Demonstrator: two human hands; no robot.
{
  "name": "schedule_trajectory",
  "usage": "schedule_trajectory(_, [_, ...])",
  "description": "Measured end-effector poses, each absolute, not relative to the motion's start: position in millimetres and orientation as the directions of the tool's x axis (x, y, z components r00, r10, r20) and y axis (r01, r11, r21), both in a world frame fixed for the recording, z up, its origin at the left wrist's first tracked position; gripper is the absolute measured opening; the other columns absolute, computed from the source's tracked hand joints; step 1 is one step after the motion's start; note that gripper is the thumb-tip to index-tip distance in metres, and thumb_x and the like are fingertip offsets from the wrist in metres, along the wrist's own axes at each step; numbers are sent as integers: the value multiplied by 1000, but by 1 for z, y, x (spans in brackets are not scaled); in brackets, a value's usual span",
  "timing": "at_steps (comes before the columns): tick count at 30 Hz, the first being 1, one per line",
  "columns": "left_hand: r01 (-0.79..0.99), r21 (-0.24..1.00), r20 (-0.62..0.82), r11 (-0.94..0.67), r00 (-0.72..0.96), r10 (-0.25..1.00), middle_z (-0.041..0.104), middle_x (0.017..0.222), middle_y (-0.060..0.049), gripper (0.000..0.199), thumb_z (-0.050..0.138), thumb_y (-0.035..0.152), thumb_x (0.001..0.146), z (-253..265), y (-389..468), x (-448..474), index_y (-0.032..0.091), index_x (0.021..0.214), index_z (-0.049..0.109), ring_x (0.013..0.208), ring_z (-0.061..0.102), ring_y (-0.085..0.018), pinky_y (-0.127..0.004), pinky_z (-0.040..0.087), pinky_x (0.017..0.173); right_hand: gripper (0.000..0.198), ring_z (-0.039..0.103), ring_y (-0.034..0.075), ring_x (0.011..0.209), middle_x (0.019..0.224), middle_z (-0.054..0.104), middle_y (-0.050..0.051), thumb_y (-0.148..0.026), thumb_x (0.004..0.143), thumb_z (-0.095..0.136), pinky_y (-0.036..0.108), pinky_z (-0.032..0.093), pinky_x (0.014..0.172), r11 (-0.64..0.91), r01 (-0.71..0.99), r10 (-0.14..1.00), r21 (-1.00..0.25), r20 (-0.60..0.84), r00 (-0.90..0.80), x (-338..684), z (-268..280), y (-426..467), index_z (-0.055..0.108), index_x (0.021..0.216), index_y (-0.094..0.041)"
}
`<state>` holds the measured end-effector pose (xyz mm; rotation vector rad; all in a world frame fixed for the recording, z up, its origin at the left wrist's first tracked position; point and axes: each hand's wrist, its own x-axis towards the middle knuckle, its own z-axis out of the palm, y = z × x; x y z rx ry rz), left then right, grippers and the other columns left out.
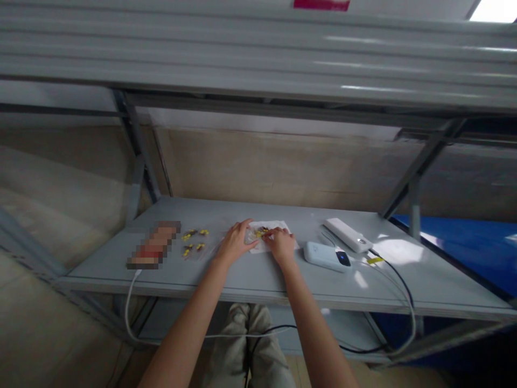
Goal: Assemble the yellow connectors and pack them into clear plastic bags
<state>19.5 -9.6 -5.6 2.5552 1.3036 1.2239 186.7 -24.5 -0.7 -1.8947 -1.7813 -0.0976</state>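
Observation:
On the grey shelf, a small heap of yellow-and-dark pieces (260, 232) lies on a crumpled white sheet (278, 224), between my two hands. They are too small to name. My left hand (234, 243) rests at the left of the heap, thumb and forefinger spread apart around its edge. From the right, my right hand (281, 246) reaches in with bent fingers pressed together at the pieces; what is between the fingertips is hidden. Left of my left hand, similar yellow-and-dark pieces (200, 247) lie in small clusters on or in clear plastic (210, 243).
A blurred-out phone-like object (155, 245) with a white cable (128, 307) lies at the left. On the right are a pale blue power bank (323, 255) and a white power bank (346, 234) with cables. Metal struts (422, 172) and a ridged grey beam (258, 59) frame the shelf.

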Motion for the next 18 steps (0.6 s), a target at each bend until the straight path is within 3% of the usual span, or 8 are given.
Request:
schedule_trajectory(3, [679,344,638,-648,338,692,57,101,-7,62,66,33,70,-6,-10,19,20,122,35,97,55,-21,-36,45,87,15,55,20,90,89,67,5,-30,78,57,30,33,77,-1,943,903,-333,405,144,188,-1,-23,70,82,-25])
schedule_trajectory(5, [683,342,639,-645,334,693,58,101,-7,62,66,33,70,-6,-10,19,20,122,35,97,55,-21,-36,45,86,19,56,19,86,88,68,4,-33,80,53,29,35,75,17,890,889,-455,415,195,189,-1,-20,70,85,-24])
schedule_trajectory(7, [688,335,640,-644,336,691,58,101,-7,63,67,33,69,-6,-10,20,20,122,35,97,55,-22,-37,45,87,25,58,17,80,89,68,4,-35,83,49,27,38,72,142,778,893,-612,418,166,190,-1,-17,69,90,-22])
schedule_trajectory(9, [687,327,640,-649,344,687,58,102,-7,65,68,32,68,-6,-10,20,20,122,35,98,55,-22,-38,44,88,28,59,16,78,88,69,4,-35,84,46,25,41,70,333,632,896,-700,443,19,187,-2,-13,70,89,-20])
schedule_trajectory(12, [680,347,637,-646,335,695,59,102,-6,70,71,30,64,-7,-10,21,21,123,35,96,56,-22,-38,43,88,33,59,16,80,83,68,6,-37,85,45,27,42,74,519,492,844,-699,508,-169,181,-4,-10,71,78,-18])
schedule_trajectory(18, [619,446,613,-646,315,725,57,100,-5,75,74,29,59,-6,-10,22,22,124,36,93,57,-21,-34,46,83,27,56,19,84,86,63,7,-40,77,55,32,41,80,543,440,831,-715,533,-161,179,-13,-7,70,73,-18])
